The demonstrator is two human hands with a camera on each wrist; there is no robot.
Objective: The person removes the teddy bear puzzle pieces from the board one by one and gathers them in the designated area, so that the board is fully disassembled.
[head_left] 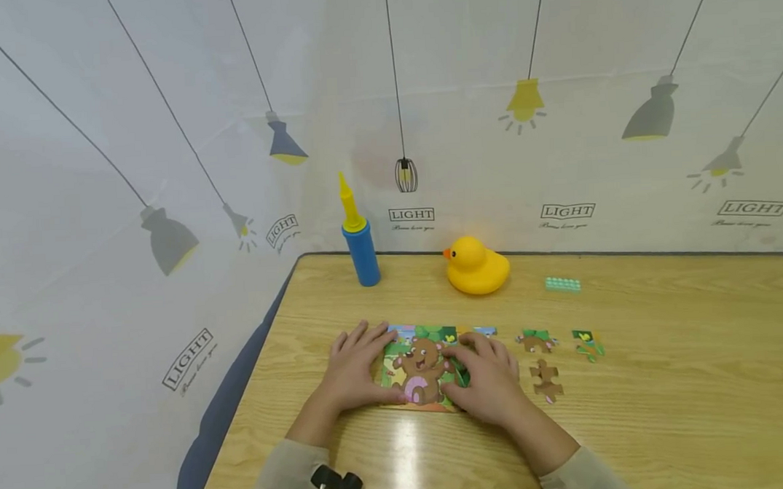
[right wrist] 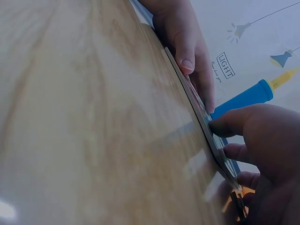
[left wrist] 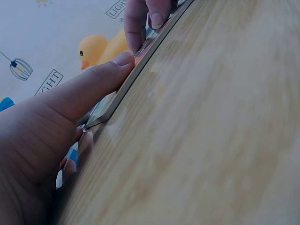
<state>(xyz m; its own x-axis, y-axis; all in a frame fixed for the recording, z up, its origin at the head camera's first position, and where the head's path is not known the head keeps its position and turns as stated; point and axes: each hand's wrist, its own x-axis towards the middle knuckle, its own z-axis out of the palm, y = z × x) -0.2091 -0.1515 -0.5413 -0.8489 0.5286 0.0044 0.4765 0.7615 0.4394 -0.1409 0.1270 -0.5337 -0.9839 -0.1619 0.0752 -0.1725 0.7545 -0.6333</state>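
A jigsaw puzzle [head_left: 426, 360] of a brown bear lies flat on the table, its right part hidden beneath my right hand [head_left: 488, 377]. That hand's bent fingers and thumb touch the puzzle's surface; I cannot tell whether they pinch a piece. My left hand [head_left: 356, 371] rests along the puzzle's left side, fingers stretched toward its back edge, thumb [left wrist: 101, 84] laid over the front edge. Loose to the right are a green-and-brown puzzle piece [head_left: 537, 341], a brown piece [head_left: 545, 381] and a green piece with yellow [head_left: 587, 344].
Behind the puzzle sits a yellow rubber duck [head_left: 476, 267]. A blue hand pump [head_left: 363, 257] with a yellow nozzle stands upright at the back left. A small mint-green studded block [head_left: 562, 284] lies at the back right. A lamp-patterned sheet [head_left: 466, 161] hangs along the table's far edge.
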